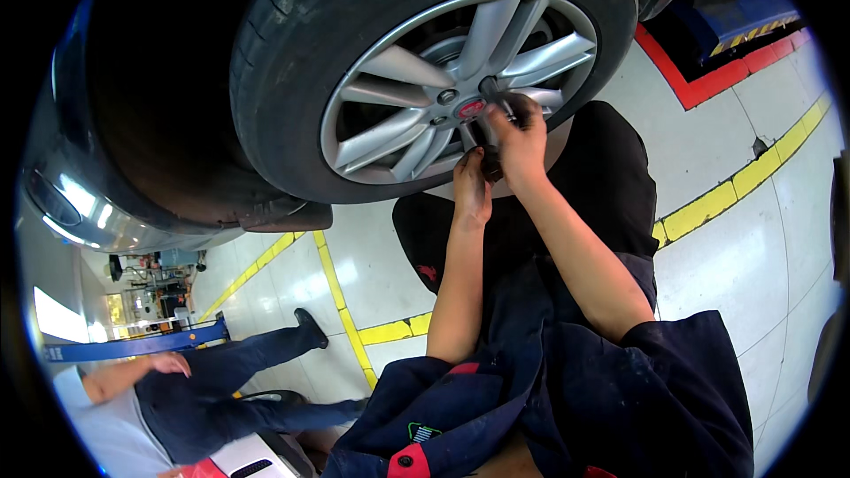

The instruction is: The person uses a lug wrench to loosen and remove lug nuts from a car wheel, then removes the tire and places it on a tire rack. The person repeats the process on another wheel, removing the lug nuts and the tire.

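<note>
A car wheel with a black tyre (292,71) and a silver spoked rim (403,66) hangs in front of me, above the floor. At its hub is a red centre cap (470,109), with lug nuts (447,96) around it. My right hand (521,143) is closed around a dark tool that looks like an impact wrench (501,99), its nose at a lug position beside the cap. Below it, my left hand (475,186) is closed against the tool's dark lower part. Fingers and blur hide some of the tool.
The dark car body (150,204) fills the left. A person (186,403) in dark trousers is at lower left, near a blue lift arm (142,343). Yellow lines (748,175) and a red border (686,84) mark the tiled floor. A blue lift part (744,13) is at upper right.
</note>
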Available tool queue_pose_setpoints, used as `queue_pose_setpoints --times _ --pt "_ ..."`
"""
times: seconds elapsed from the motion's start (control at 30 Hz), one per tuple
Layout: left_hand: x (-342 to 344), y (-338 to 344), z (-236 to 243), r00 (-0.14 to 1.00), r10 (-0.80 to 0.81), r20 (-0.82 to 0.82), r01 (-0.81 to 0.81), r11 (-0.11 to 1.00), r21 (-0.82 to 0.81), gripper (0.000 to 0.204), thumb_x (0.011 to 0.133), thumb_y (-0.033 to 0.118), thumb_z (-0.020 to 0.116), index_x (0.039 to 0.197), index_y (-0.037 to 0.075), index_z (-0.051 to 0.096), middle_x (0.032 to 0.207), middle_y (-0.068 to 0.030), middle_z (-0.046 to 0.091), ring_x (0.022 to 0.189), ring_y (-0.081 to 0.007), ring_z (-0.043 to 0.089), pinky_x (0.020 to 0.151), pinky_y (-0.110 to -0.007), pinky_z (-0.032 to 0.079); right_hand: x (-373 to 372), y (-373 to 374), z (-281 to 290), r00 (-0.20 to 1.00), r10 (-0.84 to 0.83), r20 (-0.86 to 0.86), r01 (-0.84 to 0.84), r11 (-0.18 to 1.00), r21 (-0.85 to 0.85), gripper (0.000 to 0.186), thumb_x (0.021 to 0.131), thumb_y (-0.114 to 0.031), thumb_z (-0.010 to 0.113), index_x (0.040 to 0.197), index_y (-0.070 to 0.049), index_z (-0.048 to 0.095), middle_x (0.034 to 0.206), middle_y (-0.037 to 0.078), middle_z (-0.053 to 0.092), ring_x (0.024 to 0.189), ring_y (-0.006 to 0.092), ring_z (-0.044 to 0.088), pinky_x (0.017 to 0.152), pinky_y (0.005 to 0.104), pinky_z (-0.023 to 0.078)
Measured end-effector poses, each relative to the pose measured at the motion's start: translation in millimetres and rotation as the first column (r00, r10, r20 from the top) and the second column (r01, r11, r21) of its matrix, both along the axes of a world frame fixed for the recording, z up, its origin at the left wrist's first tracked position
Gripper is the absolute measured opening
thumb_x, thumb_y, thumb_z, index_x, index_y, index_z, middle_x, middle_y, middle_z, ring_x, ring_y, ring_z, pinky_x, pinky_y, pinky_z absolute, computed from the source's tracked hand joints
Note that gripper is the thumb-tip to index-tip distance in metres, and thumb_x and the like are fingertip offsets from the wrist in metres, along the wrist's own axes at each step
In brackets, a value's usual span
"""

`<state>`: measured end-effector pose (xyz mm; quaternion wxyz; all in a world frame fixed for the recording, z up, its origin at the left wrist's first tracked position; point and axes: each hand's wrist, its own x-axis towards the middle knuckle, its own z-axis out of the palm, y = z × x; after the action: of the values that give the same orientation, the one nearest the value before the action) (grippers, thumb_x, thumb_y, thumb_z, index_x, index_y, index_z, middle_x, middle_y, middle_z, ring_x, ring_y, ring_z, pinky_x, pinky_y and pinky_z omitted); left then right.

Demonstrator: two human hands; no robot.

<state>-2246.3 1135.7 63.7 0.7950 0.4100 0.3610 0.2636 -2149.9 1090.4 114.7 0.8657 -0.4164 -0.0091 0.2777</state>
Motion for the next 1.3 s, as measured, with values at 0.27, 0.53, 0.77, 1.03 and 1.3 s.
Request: queue_pose_setpoints --times 0.27,0.53,0.77,1.03,1.3 --pt "6 -5 9 1.000 -0.001 0.016 0.002 0.999 -0.052 0.018 0.089 0.016 0.045 0.097 0.003 0.053 0.087 -0.0044 0.058 0.078 -0.0152 0.057 0.069 -0.029 0.045 4 -7 3 0.968 0.138 0.209 -0.093 0.973 -0.210 0.038 0.087 -0.025 0.056 0.113 0.001 0.046 0.098 0.014 0.054 0.086 0.0214 0.055 0.076 0.0294 0.047" --pt "19 -7 13 0.998 0.011 0.066 -0.008 0.998 -0.055 0.019 0.089 0.019 0.044 0.094 0.004 0.054 0.087 -0.0029 0.058 0.076 -0.0126 0.056 0.064 -0.028 0.044 29 -10 -26 0.643 0.511 -0.570 -0.133 0.808 0.573 0.034 0.088 -0.021 0.053 0.114 0.000 0.046 0.098 0.013 0.054 0.079 0.0202 0.056 0.073 0.0286 0.048" --pt "24 12 10 0.997 0.007 0.080 -0.007 1.000 -0.001 0.019 0.089 0.021 0.044 0.094 0.007 0.056 0.082 -0.0005 0.060 0.069 -0.0082 0.055 0.054 -0.022 0.038 4 -10 3 0.981 0.038 -0.193 -0.020 0.996 0.090 0.028 0.089 -0.020 0.051 0.108 0.001 0.048 0.087 0.011 0.056 0.071 0.0191 0.057 0.063 0.0279 0.049" --pt "24 12 11 0.997 -0.001 0.082 -0.003 0.999 0.048 0.021 0.090 0.021 0.043 0.093 0.006 0.058 0.079 -0.0005 0.060 0.066 -0.0103 0.055 0.055 -0.023 0.039 -1 -5 -16 0.862 -0.042 0.506 0.197 0.946 -0.257 0.028 0.089 -0.023 0.051 0.106 0.000 0.049 0.091 0.012 0.055 0.079 0.0197 0.057 0.069 0.0277 0.049" --pt "24 10 5 0.995 0.044 0.086 -0.043 0.999 -0.016 0.019 0.089 0.016 0.043 0.096 0.004 0.056 0.084 -0.0021 0.060 0.074 -0.0110 0.056 0.063 -0.023 0.041 5 -13 11 0.976 0.219 -0.019 -0.218 0.960 -0.176 0.035 0.086 -0.016 0.053 0.115 0.002 0.046 0.094 0.015 0.057 0.079 0.0202 0.057 0.067 0.0306 0.049"
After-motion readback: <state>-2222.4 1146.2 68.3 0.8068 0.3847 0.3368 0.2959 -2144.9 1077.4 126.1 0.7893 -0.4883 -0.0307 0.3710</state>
